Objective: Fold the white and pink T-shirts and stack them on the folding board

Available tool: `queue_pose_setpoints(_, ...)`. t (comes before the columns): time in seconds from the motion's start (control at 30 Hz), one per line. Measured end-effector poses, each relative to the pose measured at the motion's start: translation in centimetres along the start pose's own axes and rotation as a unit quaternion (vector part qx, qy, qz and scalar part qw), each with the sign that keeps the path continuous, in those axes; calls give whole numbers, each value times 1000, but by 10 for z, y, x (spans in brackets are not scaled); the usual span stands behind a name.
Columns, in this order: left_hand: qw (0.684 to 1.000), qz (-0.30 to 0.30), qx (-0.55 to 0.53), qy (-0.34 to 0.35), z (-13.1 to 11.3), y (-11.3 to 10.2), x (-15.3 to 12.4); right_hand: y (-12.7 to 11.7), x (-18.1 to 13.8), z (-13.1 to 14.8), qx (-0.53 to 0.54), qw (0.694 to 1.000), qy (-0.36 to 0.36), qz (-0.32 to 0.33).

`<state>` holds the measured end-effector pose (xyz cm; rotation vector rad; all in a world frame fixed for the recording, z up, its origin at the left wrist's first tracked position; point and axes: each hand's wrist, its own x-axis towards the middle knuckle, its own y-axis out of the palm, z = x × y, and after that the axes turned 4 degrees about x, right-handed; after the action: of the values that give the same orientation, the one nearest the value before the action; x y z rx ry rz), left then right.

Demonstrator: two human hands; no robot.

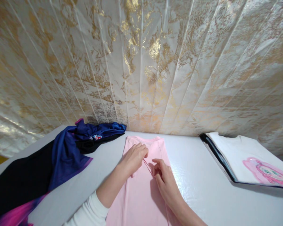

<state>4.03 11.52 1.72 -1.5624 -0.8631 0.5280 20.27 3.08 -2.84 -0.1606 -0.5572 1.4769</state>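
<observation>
A pink shirt (141, 201) lies lengthwise on the white table, its neckline at the far end and its sides folded inward. My left hand (136, 155) rests over its upper part with the fingers curled down on the fabric. Close by on the right, my right hand (163, 180) pinches a bit of the same pink fabric between thumb and fingers. A narrow raised fold of cloth runs between the two hands. The left fingertips are partly hidden beneath that hand.
On the left lies a loose heap of dark clothes, with a blue garment (66, 160) over a black one (25, 172). A stack of folded shirts, topped by a white printed shirt (235, 153), sits at the right. Behind the table (202, 194) hangs a gold-patterned curtain (141, 78).
</observation>
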Motion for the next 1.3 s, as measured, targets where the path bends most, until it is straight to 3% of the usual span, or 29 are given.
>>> queue_pose_setpoints(0.17,1000,-11,6,-18,-20,-3,-3,-1,2,3,118,993,20,9)
queue_pose_setpoints(0.27,999,-25,4,-33,-45,7,-3,-22,20,-5,173,983,16,-56)
queue_pose_setpoints(0.33,999,-24,-2,-32,-59,17,-3,-41,41,-15,117,989,-14,-85)
queue_pose_setpoints(0.47,999,18,-22,-29,-69,38,-5,-63,86,-43,-65,995,-69,2)
queue_pose_setpoints(0.6,998,32,-23,-40,-65,45,-9,-54,108,-65,-115,988,-97,44)
queue_pose_setpoints(0.73,997,59,-29,-34,-64,37,-11,-48,109,-75,-149,981,-117,53)
queue_pose_setpoints(0.9,995,81,-38,-45,-70,27,-17,-53,102,-71,-158,976,-137,53)
queue_pose_setpoints(1.0,995,83,-38,-43,-79,28,-19,-42,91,-62,-106,983,-143,48)
queue_pose_setpoints(1.17,996,73,-28,-36,-93,30,-19,-10,72,-49,-23,995,-90,46)
queue_pose_setpoints(1.3,998,51,-42,-9,-76,15,-25,-3,69,-44,14,999,-41,28)
